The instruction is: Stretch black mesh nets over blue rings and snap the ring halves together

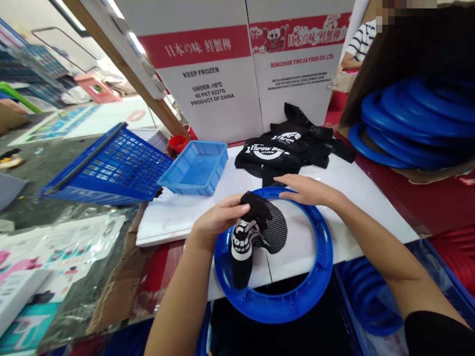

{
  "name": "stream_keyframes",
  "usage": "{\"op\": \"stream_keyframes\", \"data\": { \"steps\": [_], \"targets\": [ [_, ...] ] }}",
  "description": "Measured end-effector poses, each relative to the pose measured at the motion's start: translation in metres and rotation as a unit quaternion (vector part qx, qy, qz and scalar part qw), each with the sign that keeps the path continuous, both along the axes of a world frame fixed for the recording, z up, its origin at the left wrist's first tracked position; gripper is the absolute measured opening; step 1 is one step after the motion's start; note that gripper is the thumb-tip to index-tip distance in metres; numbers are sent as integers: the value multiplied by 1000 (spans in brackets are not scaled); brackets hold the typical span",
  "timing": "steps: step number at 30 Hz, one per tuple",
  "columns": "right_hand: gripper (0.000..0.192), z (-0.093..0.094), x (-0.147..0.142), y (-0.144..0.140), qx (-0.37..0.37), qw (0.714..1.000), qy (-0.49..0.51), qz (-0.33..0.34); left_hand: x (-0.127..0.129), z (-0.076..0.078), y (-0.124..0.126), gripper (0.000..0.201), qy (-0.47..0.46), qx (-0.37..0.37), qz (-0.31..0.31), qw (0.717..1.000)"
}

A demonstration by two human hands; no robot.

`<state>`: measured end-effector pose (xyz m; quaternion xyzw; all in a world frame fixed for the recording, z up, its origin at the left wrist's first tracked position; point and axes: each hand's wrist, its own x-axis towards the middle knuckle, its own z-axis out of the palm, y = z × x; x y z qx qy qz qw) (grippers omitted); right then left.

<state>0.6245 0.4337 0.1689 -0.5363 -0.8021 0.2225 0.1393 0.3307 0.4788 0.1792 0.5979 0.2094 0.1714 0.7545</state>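
Observation:
In my left hand (226, 212) is a black fabric piece with mesh and white print (243, 247), pinched at its top and hanging down. It droops over the left part of a blue plastic ring (322, 247), which lies at the table's near edge and overhangs it. My right hand (302, 190) is over the ring's far rim, fingers stretched out and holding nothing. Its fingertips are close to a pile of black printed fabric pieces (267, 153) lying against a white carton. Whether the right palm touches the ring is hard to tell.
Behind the pile stands a white carton (222, 113). To the left are a shallow light-blue tray (198, 185), a red cup (178, 143) and a tilted blue basket (107, 168). A box at right holds several blue rings (408, 123). More rings (367, 291) fill a lower bin. A person in a striped sleeve (361, 42) is beyond.

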Motion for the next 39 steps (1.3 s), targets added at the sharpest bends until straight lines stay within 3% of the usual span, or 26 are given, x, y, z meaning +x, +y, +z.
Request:
{"op": "stream_keyframes", "data": {
  "steps": [2, 4, 6, 8, 12, 14, 17, 19, 21, 24, 28, 31, 34, 37, 39],
  "targets": [
    [65, 3, 9, -1, -34, 999, -11, -5, 5, 3, 2, 36, 71, 81, -79, 991],
    [74, 8, 14, -5, -86, 996, -35, -11, 11, 7, 2, 32, 133, 155, -165, 965],
    [80, 12, 15, -8, -132, 989, -59, -25, 17, 10, -1, 34, 150, 192, -222, 944],
    [73, 13, 12, -9, -149, 986, -70, -36, 23, 13, -7, 39, 108, 179, -268, 941],
    [55, 7, 1, -6, -115, 990, -80, -28, 32, 15, -25, 53, -58, 27, -400, 914],
    [56, 3, -2, -4, -97, 993, -64, -22, 33, 16, -30, 59, -74, 10, -375, 924],
    [56, -3, -3, -1, -59, 998, -9, -22, 34, 12, -26, 53, 31, 144, -189, 971],
    [49, -5, -3, 0, -17, 999, 34, -23, 35, 4, -19, 35, 138, 263, -41, 954],
    [39, -6, -4, 1, 16, 997, 72, -22, 38, -6, -13, 23, 245, 346, 65, 904],
    [39, -6, -6, 1, 17, 996, 88, -17, 43, -16, -13, 17, 342, 405, 81, 844],
    [43, -7, -5, 0, -32, 997, 65, 18, 45, -14, -18, 15, 339, 442, 46, 829],
    [54, -5, -3, -2, -100, 992, 41, 70, 40, -7, -14, 18, 290, 382, 35, 876],
    [58, 0, -2, -5, -168, 978, 5, 124, 33, -1, -10, 23, 217, 242, -17, 946],
    [42, 7, 1, -8, -181, 972, -20, 150, 28, -2, -8, 22, 157, 102, -63, 980],
    [33, 13, 5, -9, -186, 969, -18, 161, 27, -5, -9, 24, 118, -5, -49, 992]
  ]
}}
